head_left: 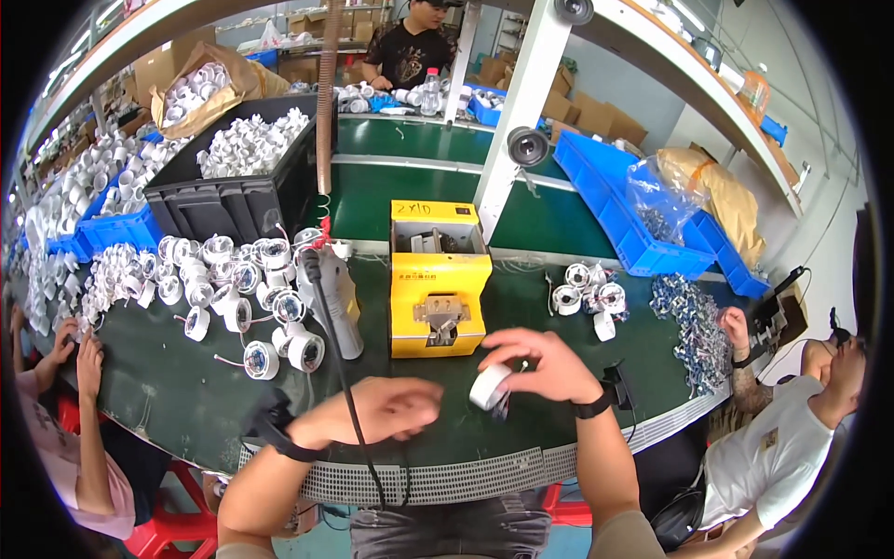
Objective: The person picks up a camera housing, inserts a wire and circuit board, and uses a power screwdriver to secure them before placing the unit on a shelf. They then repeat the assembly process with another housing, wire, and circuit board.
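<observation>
Counter (186, 401): dark green, smooth, scuffed, with a grey perforated strip (438, 480) along the near edge. Right hand (510, 366) grasped a housing (486, 388) between thumb and fingers, just above the near middle of the counter, right of and nearer than the yellow machine (438, 321). Left hand (396, 408) was released, fingers loosely curved, left of the housing and apart from it.

The housing: a short white drum, smooth-sided, plastic by its look, tilted; dark strands hung at its near side. Inner face turned away, could not be made out.

Machine was boxy, painted metal by its look, with a bare grey fixture low on its near face. Left of it, a pale tool (337, 312); farther left, a heap of round white units (247, 279), circuitry showing in several. A smaller cluster (591, 296) lay right.

Black crate (237, 207), far left: heaped with small white pieces (251, 144). Blue bin (643, 253), far right: a clear crinkled bag (656, 186) and small parts. Loose grey-blue pile (691, 326) lay nearer.
</observation>
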Demonstrator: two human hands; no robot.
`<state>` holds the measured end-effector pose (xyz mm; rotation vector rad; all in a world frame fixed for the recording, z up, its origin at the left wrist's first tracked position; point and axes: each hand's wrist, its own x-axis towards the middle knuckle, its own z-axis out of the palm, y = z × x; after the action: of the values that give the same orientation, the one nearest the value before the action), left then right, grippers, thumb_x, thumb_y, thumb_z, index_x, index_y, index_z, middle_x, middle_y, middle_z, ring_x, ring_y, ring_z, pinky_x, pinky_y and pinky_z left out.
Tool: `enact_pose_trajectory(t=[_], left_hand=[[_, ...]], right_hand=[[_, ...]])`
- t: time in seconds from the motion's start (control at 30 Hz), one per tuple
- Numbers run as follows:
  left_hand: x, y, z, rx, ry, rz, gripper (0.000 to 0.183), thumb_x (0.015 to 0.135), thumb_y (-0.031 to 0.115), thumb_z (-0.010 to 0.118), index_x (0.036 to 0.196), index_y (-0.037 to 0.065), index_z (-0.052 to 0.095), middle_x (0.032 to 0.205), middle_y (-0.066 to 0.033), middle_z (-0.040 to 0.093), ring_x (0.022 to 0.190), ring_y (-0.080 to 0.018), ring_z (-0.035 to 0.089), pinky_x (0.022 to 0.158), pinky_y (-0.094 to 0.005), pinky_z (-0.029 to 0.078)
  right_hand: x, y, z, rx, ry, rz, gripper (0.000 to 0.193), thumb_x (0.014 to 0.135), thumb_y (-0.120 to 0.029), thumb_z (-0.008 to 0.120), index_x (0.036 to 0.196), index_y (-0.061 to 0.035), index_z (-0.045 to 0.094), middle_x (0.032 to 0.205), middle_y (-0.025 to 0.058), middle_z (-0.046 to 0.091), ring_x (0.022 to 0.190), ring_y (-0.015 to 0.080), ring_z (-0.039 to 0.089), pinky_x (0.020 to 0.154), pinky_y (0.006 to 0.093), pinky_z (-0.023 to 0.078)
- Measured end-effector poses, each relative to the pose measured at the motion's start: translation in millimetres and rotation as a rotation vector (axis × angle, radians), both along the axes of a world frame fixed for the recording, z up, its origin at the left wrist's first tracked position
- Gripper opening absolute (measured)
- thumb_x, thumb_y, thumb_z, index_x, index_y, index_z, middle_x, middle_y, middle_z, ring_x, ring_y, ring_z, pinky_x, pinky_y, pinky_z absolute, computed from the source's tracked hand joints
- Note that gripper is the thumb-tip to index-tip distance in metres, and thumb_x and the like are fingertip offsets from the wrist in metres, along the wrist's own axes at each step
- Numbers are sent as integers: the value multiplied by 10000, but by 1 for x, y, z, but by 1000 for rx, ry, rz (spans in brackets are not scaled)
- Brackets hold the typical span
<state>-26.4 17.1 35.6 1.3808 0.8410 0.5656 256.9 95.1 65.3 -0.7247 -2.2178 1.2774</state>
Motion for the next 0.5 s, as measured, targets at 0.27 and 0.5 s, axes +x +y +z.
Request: enact_pose_trajectory(t=[0.27,0.5], left_hand=[[28,6,-24,-192,-356,48,558,945,246,564,1393,-9,349,1282,-115,517,1162,-223,524,971,-397,470],[13,7,-18,-286,-599,145,470,888,58,547,1339,26,418,1237,-109,530,1133,-211,541,993,-364,441]], right_hand=[[-44,-30,-21,-76,270,-48,511,786,-66,725,1250,-6,520,1155,101,622,1010,214,623,863,337,507],[-31,-18,-35,-660,223,-40,304,957,-128,532,1218,25,512,1058,106,629,969,158,612,836,297,510]])
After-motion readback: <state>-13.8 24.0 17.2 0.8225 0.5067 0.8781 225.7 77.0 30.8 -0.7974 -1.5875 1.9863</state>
